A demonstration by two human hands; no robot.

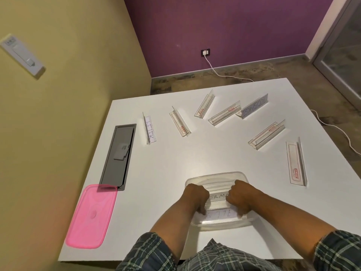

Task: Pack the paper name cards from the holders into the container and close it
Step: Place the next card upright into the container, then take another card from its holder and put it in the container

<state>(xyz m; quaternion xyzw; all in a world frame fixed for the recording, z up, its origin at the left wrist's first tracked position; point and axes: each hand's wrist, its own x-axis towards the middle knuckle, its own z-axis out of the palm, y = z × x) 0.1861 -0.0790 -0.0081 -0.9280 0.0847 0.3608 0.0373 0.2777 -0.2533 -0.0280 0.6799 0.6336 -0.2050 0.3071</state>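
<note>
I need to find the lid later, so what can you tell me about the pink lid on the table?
The pink lid lies flat at the near left corner of the white table, off the clear container. It looks like translucent plastic, a rounded rectangle with a raised rim and a small oval dimple in the middle. Its far end overlaps the grey panel set into the tabletop. Neither hand touches it.
</note>
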